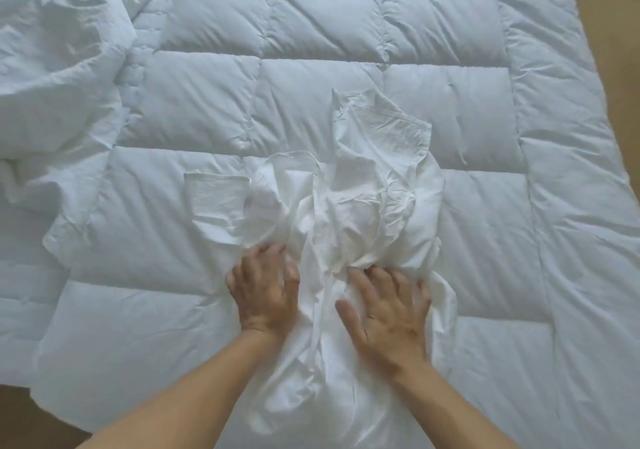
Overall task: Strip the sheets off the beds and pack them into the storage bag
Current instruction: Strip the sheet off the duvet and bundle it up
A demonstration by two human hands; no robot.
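The left hand point(265, 289) curls its fingers into the crumpled white sheet point(367, 185) on the quilted duvet point(207, 102), while the right hand point(388, 313) presses with fingers spread, probably gathering it for packing.

Head view, close, down onto sheet point(363, 188)

Crumpled matt white cloth sheet point(374, 185) lies on puffy, quilted matt duvet point(311, 25).

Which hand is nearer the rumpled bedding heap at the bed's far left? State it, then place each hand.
Left. The left hand rests on the crumpled sheet, below and right of the bedding heap; the right hand lies farther right.
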